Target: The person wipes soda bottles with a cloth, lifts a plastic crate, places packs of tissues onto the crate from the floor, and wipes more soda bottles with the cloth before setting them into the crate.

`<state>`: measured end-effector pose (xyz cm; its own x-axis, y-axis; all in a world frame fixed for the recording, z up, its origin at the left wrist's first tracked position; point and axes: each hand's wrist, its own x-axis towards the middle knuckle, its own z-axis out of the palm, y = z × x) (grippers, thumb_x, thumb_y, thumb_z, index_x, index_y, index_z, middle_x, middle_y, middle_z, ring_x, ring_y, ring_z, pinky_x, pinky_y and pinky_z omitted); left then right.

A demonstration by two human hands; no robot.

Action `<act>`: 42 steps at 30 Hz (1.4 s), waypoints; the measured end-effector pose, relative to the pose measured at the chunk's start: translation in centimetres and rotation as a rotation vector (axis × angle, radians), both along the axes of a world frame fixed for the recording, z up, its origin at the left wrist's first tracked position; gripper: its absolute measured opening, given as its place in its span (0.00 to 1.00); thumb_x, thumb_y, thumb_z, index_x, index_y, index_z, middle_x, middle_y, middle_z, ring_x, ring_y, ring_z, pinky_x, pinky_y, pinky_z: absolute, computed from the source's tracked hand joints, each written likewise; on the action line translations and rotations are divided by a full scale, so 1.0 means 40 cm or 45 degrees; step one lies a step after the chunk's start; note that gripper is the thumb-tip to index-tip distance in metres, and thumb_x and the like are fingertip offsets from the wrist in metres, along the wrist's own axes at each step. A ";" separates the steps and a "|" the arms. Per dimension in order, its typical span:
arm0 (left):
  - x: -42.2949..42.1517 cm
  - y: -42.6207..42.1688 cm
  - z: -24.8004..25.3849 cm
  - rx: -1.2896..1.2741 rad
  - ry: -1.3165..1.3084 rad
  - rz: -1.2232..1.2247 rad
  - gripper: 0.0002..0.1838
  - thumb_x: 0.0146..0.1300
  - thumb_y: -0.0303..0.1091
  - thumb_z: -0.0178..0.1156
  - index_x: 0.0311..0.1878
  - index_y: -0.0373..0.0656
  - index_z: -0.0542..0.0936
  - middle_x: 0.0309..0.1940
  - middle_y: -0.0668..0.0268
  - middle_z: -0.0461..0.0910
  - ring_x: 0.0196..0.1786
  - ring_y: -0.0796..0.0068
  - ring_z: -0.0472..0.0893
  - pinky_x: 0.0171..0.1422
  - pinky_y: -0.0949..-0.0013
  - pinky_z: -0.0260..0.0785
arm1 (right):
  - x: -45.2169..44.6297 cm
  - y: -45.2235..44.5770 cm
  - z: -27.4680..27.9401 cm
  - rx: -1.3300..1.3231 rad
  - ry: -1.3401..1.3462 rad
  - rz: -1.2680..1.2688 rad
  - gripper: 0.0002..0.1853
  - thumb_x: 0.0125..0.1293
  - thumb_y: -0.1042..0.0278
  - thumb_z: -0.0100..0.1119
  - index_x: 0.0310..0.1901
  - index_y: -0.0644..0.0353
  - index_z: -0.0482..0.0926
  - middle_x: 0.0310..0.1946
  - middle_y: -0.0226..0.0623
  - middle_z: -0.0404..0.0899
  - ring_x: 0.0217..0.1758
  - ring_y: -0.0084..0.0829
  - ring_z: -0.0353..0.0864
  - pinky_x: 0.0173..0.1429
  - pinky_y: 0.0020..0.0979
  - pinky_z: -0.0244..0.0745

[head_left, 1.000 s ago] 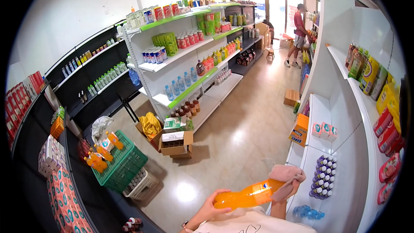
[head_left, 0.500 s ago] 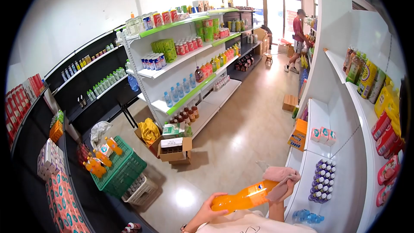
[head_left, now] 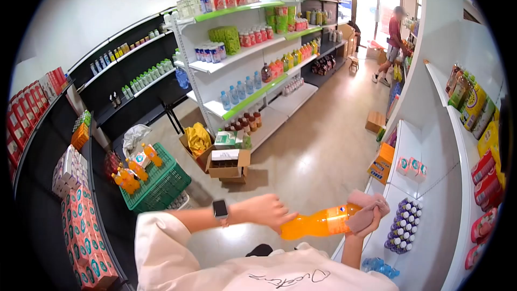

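Note:
An orange soda bottle [head_left: 318, 223] lies nearly level in front of my chest, its base to the left and its neck to the right. My left hand [head_left: 268, 211], with a watch on the wrist, is closed at the bottle's base, palm side hidden. At the other end my right hand [head_left: 372, 223] grips the neck through a pink cloth [head_left: 367, 208]. The cloth wraps the cap end and hides it. Below and left, several more orange soda bottles [head_left: 129, 179] stand on an upturned-looking green crate [head_left: 161, 183].
Shelves of drinks [head_left: 237, 64] run down the middle. An open cardboard box [head_left: 229, 166] sits on the floor before them. At my right, a white shelf [head_left: 403, 191] holds a pack of small purple bottles [head_left: 404, 226]. Another person [head_left: 395, 37] stands far back, near the doorway.
My left forearm has swung up and across, and the hand has turned over at the bottle's base. The bottle has shifted slightly right and up in view. The camera view has turned left.

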<state>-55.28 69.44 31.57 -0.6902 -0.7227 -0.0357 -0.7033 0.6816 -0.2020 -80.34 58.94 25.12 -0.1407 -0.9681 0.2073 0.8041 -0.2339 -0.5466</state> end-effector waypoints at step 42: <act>-0.074 -0.004 0.042 0.688 1.233 0.359 0.36 0.52 0.52 0.67 0.60 0.43 0.68 0.47 0.57 0.78 0.49 0.62 0.78 0.55 0.62 0.69 | 0.081 0.046 0.039 -0.451 0.085 0.237 0.12 0.54 0.54 0.50 0.34 0.49 0.63 0.36 0.30 0.68 0.45 0.39 0.75 0.56 0.54 0.69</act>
